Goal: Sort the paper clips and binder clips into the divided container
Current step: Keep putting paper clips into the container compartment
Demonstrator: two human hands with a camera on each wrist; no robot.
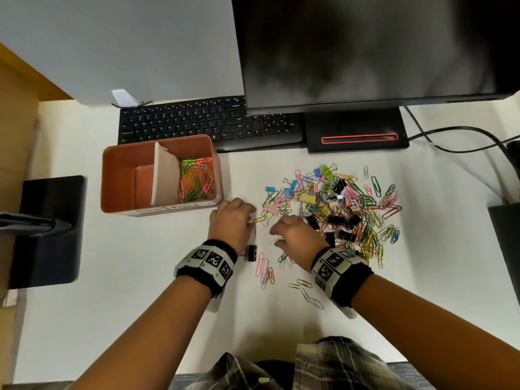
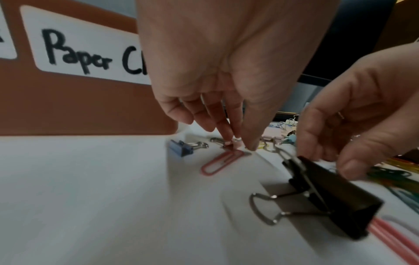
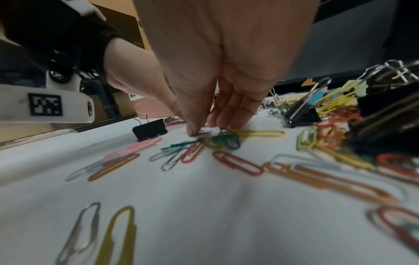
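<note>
— On the white desk (image 1: 140, 277), right of the brown divided container (image 1: 118, 178), where do the hands sit?
— Both are low at the near-left edge of the mixed pile of clips (image 1: 337, 204). The left hand (image 1: 230, 220) is just beside the container's near right corner; the right hand (image 1: 295, 235) is beside it, against the pile.

— What is the left hand doing?
— In the left wrist view its thumb and fingertips (image 2: 228, 141) come together at the end of a pink paper clip (image 2: 223, 161) lying flat on the desk. Pinching it or only touching it: I cannot tell.

— And the right?
— Its thumb and fingertips (image 3: 192, 131) press down together on a small pale clip (image 3: 205, 133) beside a tangle of green and yellow paper clips (image 3: 226, 139). Whether it is lifted I cannot tell.

— Where do the sorted ones lie?
— Coloured paper clips (image 1: 194, 178) fill the right compartment, behind the label reading "Paper Cl…" (image 2: 86, 52). The left compartment shows only its floor. A black binder clip (image 1: 251, 252) stands alone by the left wrist, and loose paper clips lie scattered nearer the person
</note>
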